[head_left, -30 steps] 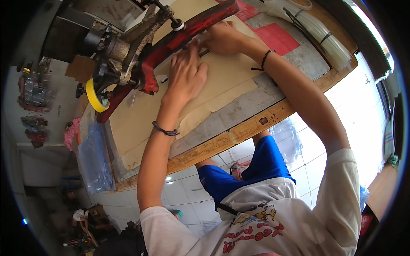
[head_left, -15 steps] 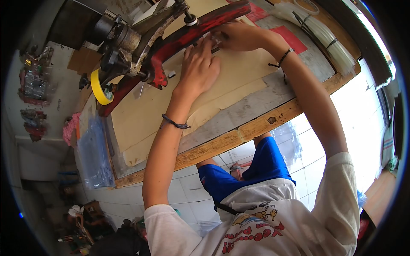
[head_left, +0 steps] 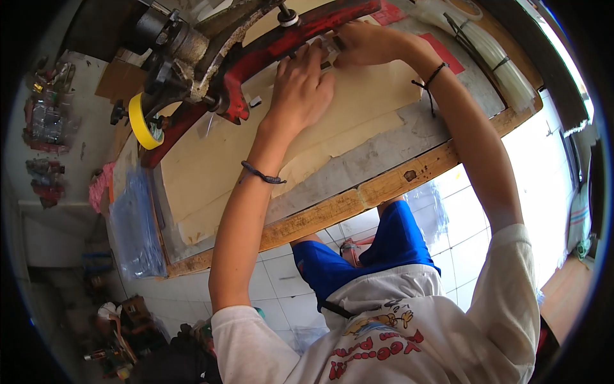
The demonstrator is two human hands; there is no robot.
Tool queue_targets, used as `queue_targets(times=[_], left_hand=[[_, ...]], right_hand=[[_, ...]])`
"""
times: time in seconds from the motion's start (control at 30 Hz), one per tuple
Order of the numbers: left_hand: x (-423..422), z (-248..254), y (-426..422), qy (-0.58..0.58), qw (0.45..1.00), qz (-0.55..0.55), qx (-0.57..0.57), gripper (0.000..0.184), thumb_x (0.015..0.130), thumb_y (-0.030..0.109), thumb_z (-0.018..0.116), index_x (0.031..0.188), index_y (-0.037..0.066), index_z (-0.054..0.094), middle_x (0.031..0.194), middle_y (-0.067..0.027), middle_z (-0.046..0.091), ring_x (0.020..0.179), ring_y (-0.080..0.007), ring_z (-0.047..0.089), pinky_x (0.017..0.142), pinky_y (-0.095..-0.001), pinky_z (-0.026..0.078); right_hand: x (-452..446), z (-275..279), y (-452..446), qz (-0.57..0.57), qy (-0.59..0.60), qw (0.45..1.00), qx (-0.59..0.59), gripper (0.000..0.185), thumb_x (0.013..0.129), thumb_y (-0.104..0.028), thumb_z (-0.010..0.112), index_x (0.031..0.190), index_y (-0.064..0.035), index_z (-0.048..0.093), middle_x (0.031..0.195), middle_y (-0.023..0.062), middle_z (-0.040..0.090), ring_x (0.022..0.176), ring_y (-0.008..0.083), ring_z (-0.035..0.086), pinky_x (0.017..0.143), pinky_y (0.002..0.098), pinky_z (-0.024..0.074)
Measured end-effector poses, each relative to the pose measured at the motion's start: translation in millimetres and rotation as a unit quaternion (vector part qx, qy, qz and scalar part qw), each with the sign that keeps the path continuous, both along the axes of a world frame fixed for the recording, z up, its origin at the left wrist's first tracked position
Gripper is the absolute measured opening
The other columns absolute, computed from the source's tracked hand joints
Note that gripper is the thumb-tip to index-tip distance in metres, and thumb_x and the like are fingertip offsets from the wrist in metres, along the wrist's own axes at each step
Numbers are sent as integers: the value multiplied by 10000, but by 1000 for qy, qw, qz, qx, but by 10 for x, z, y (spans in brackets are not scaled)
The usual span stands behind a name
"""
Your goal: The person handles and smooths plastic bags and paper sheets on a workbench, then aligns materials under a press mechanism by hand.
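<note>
From my end: left hand point(head_left: 300, 96) and right hand point(head_left: 371, 45) close together over brown sheet point(head_left: 358, 105) on the surface point(head_left: 358, 195), beside red bar point(head_left: 275, 48). Small dark piece point(head_left: 338, 42) sits at the right fingers, another point(head_left: 326, 65) by the left. Fingers bent, not spread; can't tell if either set grips. Step looks like close fingertip handling; I'd judge it calls for small, careful moves clear of the bar.

The clear piece point(head_left: 329, 46) between the hands point(head_left: 302, 91) is blurred.
</note>
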State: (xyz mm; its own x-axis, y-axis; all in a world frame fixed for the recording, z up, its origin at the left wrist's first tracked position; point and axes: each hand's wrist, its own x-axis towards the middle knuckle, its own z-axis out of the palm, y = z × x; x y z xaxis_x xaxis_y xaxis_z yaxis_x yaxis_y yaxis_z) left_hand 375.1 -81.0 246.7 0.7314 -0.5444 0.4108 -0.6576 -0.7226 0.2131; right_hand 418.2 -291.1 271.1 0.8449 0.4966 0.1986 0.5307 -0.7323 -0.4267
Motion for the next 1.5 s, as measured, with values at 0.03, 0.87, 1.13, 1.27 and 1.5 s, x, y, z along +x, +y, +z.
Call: queue_targets(times=[0.03,0.87,1.13,1.27,1.5], left_hand=[[0,-9,-1,-8,1000,0,-3,603,917,182,445,1481,-29,405,1407,-197,543,1305,-372,524,1114,-526,326],[3,61,-75,-3,999,16,-31,416,931,173,498,1300,2,590,1291,-159,654,1185,-356,616,1035,-461,416],[-46,83,-115,-12,999,13,-41,469,912,172,566,1351,6,564,1244,-180,680,1124,-396,644,1011,-471,466],[-97,137,-116,9,999,19,-40,473,907,187,594,1346,11,567,1233,-188,684,1138,-395,640,1013,-468,468],[-64,38,-121,-32,999,9,-41,455,921,143,554,1348,-13,550,1235,-191,678,1173,-385,619,1041,-470,439]], right_hand=[[-4,17,0,-7,8,1000,-10,515,778,-279,717,1195,13,637,1022,222,699,962,351,682,835,450,536],[-81,94,-125,36,20,999,6,693,801,-460,812,1367,-109,621,1336,162,633,1248,344,581,1071,440,454],[-52,51,-119,51,-24,998,-16,663,827,-493,775,1347,-105,637,1316,148,638,1263,342,557,1084,441,440],[-77,23,-115,50,-32,998,-4,655,834,-492,770,1326,-79,640,1274,139,651,1239,348,566,1065,441,451],[-139,172,-105,43,17,998,-38,687,823,-497,778,1341,-70,630,1359,151,622,1323,342,524,1059,435,460]])
